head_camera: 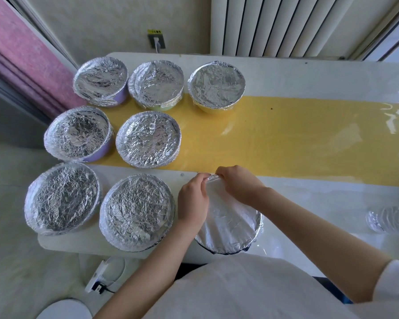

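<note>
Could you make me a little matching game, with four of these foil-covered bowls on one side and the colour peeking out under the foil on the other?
Bowls:
1. held bowl
2. back-left bowl
3. back-middle bowl
4. back-right bowl

Colours:
a. yellow
b. dark
c. purple
d. pale green

Pairs: 1-b, 2-c, 3-d, 4-a

The bare left forearm [144,269] and right forearm [320,231] reach forward and converge. The left hand [192,199] and right hand [237,185] sit knuckles up, almost touching. Their fingers are curled down, each hand pinching the bunched edge of a thin clear plastic film [211,178] between them.
</note>
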A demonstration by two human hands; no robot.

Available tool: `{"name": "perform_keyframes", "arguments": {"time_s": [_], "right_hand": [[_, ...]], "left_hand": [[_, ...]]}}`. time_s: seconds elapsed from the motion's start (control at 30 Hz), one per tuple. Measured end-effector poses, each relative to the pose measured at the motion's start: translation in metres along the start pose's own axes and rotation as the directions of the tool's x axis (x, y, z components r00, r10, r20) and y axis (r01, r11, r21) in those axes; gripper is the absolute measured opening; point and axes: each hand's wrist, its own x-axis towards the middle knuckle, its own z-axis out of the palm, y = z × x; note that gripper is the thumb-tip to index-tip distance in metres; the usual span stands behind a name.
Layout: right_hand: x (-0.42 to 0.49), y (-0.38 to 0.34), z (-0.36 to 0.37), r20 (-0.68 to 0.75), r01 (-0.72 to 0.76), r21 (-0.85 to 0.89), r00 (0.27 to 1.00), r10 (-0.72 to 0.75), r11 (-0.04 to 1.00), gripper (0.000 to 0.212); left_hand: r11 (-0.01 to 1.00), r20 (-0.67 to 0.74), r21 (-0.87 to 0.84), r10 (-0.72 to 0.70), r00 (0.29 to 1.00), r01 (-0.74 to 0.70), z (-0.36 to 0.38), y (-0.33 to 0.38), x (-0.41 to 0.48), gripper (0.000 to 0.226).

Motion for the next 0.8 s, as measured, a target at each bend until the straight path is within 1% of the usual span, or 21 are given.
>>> {"name": "perform_keyframes", "arguments": {"time_s": [0.07,0.13,0.2,0.3,0.37,0.43,0.5,0.57,0.63,0.8], "right_hand": [[0.0,-0.001,0.001,-0.002,0.003,-0.027,1.0,-0.003,1.0,0.019],[0.0,0.001,0.002,0.009,0.012,-0.009,1.0,-0.012,1.0,0.023],[-0.002,0.003,0.002,0.021,0.017,0.073,1.0,-0.019,0.997,0.028],[-0.009,0.008,-0.001,0.004,-0.013,0.23,1.0,0.013,0.973,0.032],[-0.013,0.012,-0.003,-0.013,-0.025,0.274,0.999,0.03,0.961,0.032],[-0.015,0.014,-0.003,-0.015,-0.027,0.28,0.999,0.033,0.96,0.032],[-0.016,0.015,-0.001,-0.019,-0.026,0.284,0.999,0.032,0.958,0.033],[-0.016,0.014,0.0,-0.026,-0.024,0.28,0.999,0.033,0.96,0.034],[-0.016,0.012,-0.001,-0.029,-0.027,0.266,0.999,0.035,0.964,0.035],[-0.014,0.008,0.001,-0.027,-0.069,0.198,0.997,0.076,0.978,0.035]], "left_hand": [[1.0,0.011,0.01,-0.007,1.0,0.007,-0.001,0.0,0.0,0.022],[1.0,0.03,0.019,-0.019,0.999,0.018,-0.002,0.003,-0.002,0.023],[0.998,0.067,0.058,-0.04,0.997,0.036,-0.005,0.005,-0.004,0.022],[0.98,0.128,0.17,-0.122,0.984,0.099,-0.009,0.004,-0.01,0.02],[0.97,0.134,0.194,-0.175,0.975,0.148,-0.014,0.002,-0.014,0.021],[0.975,0.127,0.14,-0.193,0.973,0.175,-0.017,0.0,-0.016,0.023],[0.984,0.129,0.071,-0.172,0.977,0.164,-0.017,0.0,-0.014,0.027],[0.99,0.143,0.037,-0.139,0.98,0.135,-0.016,-0.001,-0.01,0.029],[0.994,0.144,0.017,-0.11,0.983,0.108,-0.013,-0.001,-0.005,0.027],[0.992,0.118,-0.027,-0.122,0.985,0.126,-0.011,0.0,0.003,0.02]]}}
